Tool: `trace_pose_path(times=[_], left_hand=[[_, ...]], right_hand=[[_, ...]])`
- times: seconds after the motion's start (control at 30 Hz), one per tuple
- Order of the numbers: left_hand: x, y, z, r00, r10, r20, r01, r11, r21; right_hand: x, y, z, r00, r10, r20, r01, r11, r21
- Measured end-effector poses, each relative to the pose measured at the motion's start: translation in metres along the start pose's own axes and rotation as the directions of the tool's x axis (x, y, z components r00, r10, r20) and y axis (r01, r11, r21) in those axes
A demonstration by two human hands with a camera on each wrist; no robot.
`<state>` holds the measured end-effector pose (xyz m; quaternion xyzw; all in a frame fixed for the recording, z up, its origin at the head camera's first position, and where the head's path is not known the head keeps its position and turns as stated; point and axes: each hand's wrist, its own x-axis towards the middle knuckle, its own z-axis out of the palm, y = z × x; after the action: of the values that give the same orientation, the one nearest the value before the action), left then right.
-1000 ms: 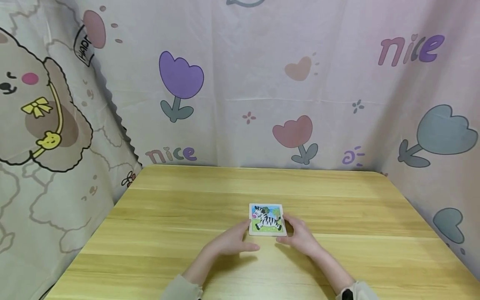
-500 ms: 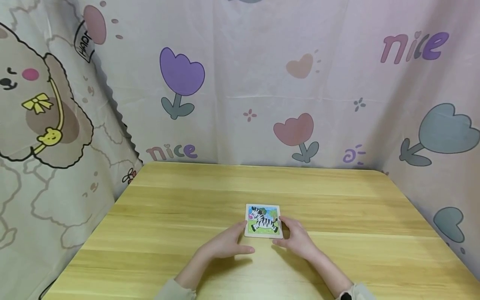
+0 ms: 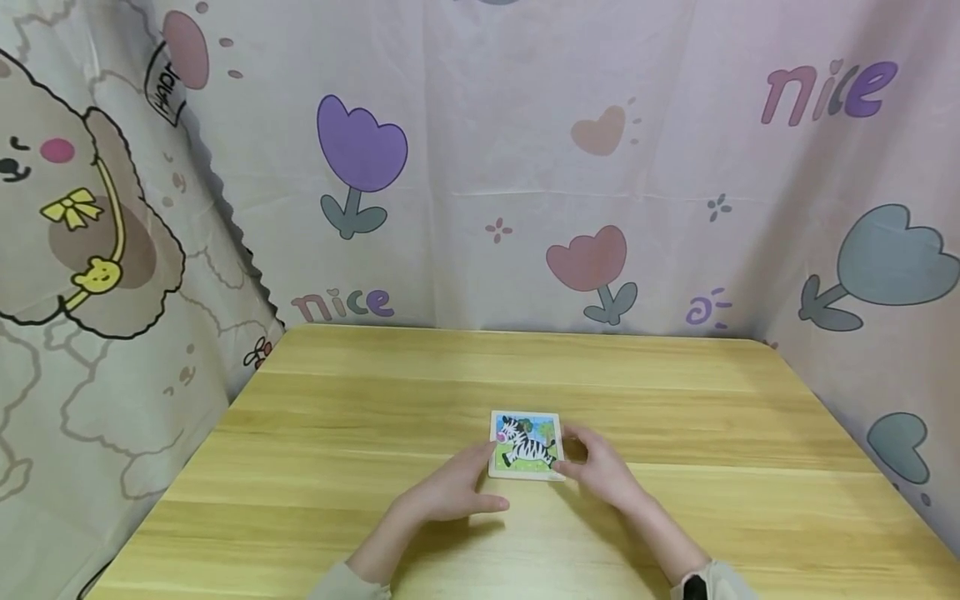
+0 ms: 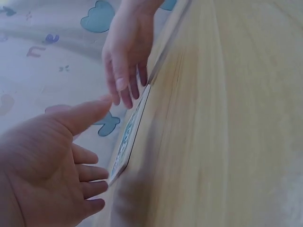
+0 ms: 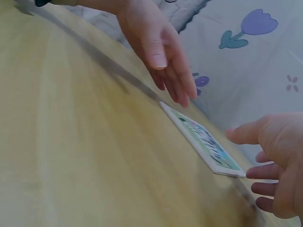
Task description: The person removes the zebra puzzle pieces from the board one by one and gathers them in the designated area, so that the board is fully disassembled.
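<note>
A square zebra picture board [image 3: 527, 442] with a pale frame lies flat on the wooden table, picture side up. My left hand [image 3: 452, 487] is at its left edge, fingertips right by the frame and thumb spread toward me. On the other side is my right hand [image 3: 602, 471], its thumb overlapping the near right corner in the head view. Seen from the left wrist, the board [image 4: 128, 137] shows almost edge-on between both hands. In the right wrist view the right fingers [image 5: 265, 171] are relaxed beside the board's edge. Neither hand grips it.
The wooden table [image 3: 360, 392] stretches out on all sides of the board. Behind its far edge hangs a printed curtain [image 3: 480, 167] with tulips and lettering, and more patterned cloth [image 3: 112, 400] drapes down on the left.
The zebra board has shifted slightly left and toward me, the hands moving with it. Since half a second ago, the right thumb has come up over the near right corner.
</note>
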<state>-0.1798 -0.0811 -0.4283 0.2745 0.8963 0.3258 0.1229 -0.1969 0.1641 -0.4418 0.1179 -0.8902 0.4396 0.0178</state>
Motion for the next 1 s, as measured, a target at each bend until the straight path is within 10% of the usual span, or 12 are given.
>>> trace_pose_path(times=[0.1,0.23,0.37,1.0], left_hand=[[0.003,0.003,0.001,0.999,0.03,0.022,-0.034,0.98,0.196],[0.006,0.007,0.005,0.995,0.063,0.083,-0.094,0.889,0.449],[0.004,0.009,0.009,0.991,0.062,0.121,-0.118,0.834,0.539],[-0.007,0.008,0.013,0.985,0.08,0.151,-0.153,0.804,0.575]], right_hand=[[0.008,0.002,-0.004,1.0,0.008,0.006,-0.008,1.0,0.003],[0.018,0.005,-0.006,1.0,0.015,0.018,-0.014,0.999,-0.032],[0.026,0.007,-0.005,0.999,-0.015,0.034,0.018,0.996,-0.092],[0.066,-0.021,0.022,0.976,-0.161,0.148,0.186,0.967,-0.174]])
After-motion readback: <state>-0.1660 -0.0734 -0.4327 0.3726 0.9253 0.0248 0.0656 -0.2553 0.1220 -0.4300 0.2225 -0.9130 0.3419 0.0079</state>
